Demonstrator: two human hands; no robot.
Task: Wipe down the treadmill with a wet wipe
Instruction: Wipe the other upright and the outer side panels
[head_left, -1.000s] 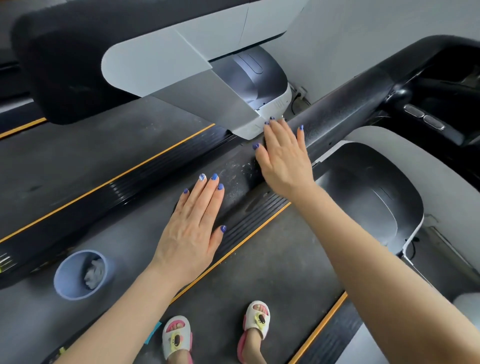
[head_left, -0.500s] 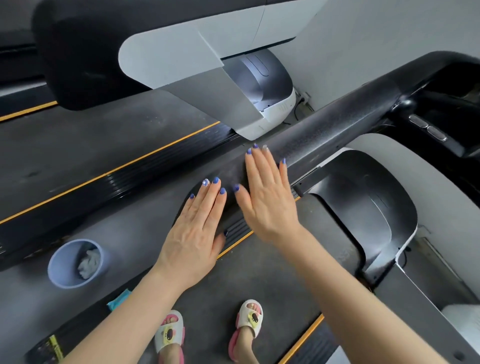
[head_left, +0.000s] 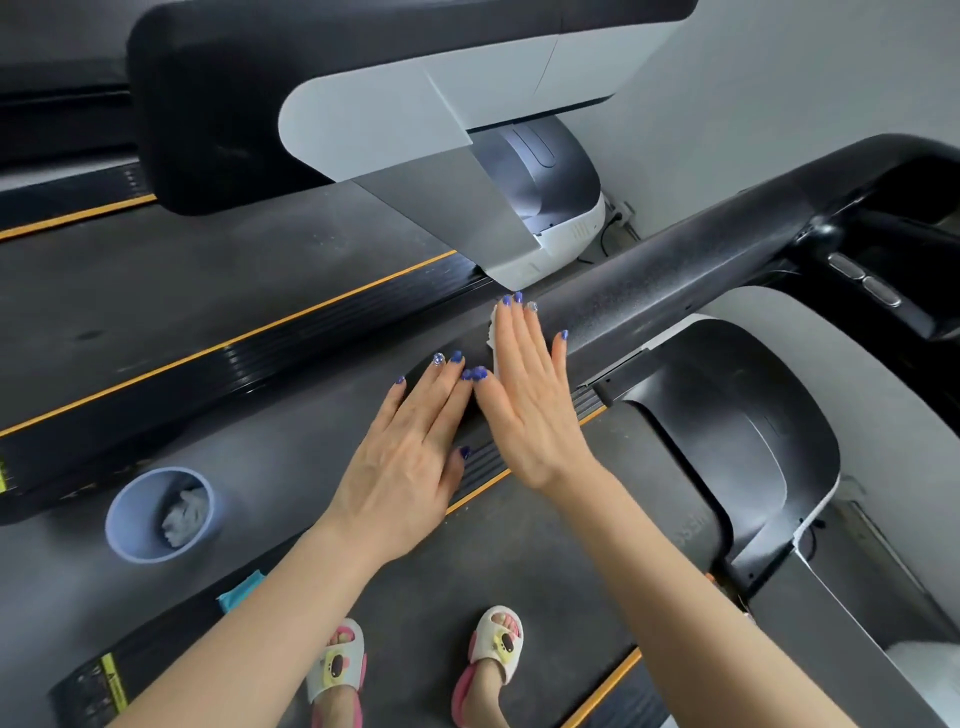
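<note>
A black treadmill handrail (head_left: 675, 275) runs diagonally from the centre toward the upper right. My right hand (head_left: 530, 395) lies flat on its lower end with straight fingers, pressing a white wet wipe (head_left: 494, 332) whose edge shows by the fingertips. My left hand (head_left: 415, 447) rests flat with straight fingers on the same rail, just left of the right hand, the thumbs almost touching. Below the hands lies the dark treadmill belt (head_left: 545, 561), where my feet stand in sandals.
A blue cup (head_left: 156, 514) holding a crumpled wipe stands on the floor strip at the lower left. A second treadmill's white and black console (head_left: 395, 104) hangs above the hands. The black motor cover (head_left: 737, 436) and console buttons (head_left: 862, 280) are to the right.
My right hand slid back down the rail toward my left hand, then edged slightly up again, and the wipe's white edge now shows. My left hand stayed put.
</note>
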